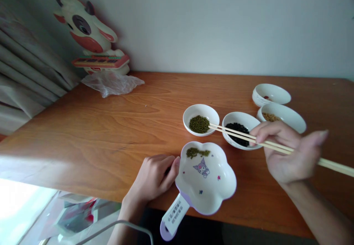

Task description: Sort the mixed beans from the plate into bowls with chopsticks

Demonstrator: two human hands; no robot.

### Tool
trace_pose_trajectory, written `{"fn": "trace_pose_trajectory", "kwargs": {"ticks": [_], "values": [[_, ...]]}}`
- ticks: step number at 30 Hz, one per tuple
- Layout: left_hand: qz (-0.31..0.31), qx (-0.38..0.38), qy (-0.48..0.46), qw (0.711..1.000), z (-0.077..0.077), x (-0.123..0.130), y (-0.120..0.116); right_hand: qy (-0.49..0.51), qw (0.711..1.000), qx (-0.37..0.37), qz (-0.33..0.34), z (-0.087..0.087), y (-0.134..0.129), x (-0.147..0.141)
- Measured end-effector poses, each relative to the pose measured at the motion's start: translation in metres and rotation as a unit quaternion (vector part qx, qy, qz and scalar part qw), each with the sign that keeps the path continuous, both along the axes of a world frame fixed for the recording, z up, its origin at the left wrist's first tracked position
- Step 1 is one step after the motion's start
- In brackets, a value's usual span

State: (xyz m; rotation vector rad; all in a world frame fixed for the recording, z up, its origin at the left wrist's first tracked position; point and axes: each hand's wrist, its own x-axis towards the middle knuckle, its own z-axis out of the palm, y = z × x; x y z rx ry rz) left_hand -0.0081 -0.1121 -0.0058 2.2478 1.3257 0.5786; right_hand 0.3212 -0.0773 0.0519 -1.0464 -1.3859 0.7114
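My right hand [287, 153] is closed around a pair of wooden chopsticks [272, 146]. Their tips reach left over a small white bowl of green mung beans [199, 124], at the right side of the beans. Below it lies a white flower-shaped bowl with a handle [210, 197], a cartoon print and a lilac rim. A small cluster of mung beans sits near its far edge. My left hand [157, 177] rests on the table, fingers curled, with thumb and forefinger at this bowl's left rim. Under the chopsticks stands a bowl of black beans [237, 132], partly hidden by my right hand.
Behind my right hand stand a bowl with tan beans or nuts [287, 118] and a bowl with a few reddish bits [272, 94]. A cow toy with a keyboard [94, 38] and a clear plastic bag [112, 83] occupy the far left. A grey cable [121, 222] crosses near my left forearm.
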Motion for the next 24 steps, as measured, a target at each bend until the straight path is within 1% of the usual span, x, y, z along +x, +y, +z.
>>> {"fn": "trace_pose_trajectory", "kwargs": {"ticks": [2,3,7,9,11,13,15,17,24], "values": [[0.000,0.000,0.000,1.000,0.000,0.000,0.000,0.006,1.000,0.014,-0.006,0.003,0.004,-0.002],[-0.001,0.000,0.000,1.000,0.000,0.000,0.000,0.011,1.000,0.024,0.003,0.005,0.004,-0.003],[-0.006,0.003,-0.003,1.000,0.001,0.001,0.001,-0.035,0.994,0.027,0.096,0.008,-0.005,-0.007],[-0.006,0.011,-0.002,1.000,0.002,0.001,0.000,-0.055,0.988,0.013,0.144,0.002,-0.011,-0.010],[-0.005,0.021,0.000,1.000,0.003,0.001,0.000,-0.076,0.979,-0.015,0.187,-0.008,-0.016,-0.011],[-0.006,0.022,0.000,1.000,0.003,0.002,0.000,-0.099,0.971,-0.047,0.213,-0.018,-0.020,-0.011],[-0.006,0.019,-0.001,1.000,0.004,0.002,0.000,-0.114,0.966,-0.069,0.222,-0.027,-0.022,-0.011],[-0.006,0.019,0.000,1.000,0.004,0.003,0.000,-0.120,0.964,-0.081,0.224,-0.033,-0.023,-0.010],[-0.006,0.023,-0.002,1.000,0.004,0.002,-0.001,-0.120,0.965,-0.080,0.219,-0.036,-0.023,-0.009]]}}
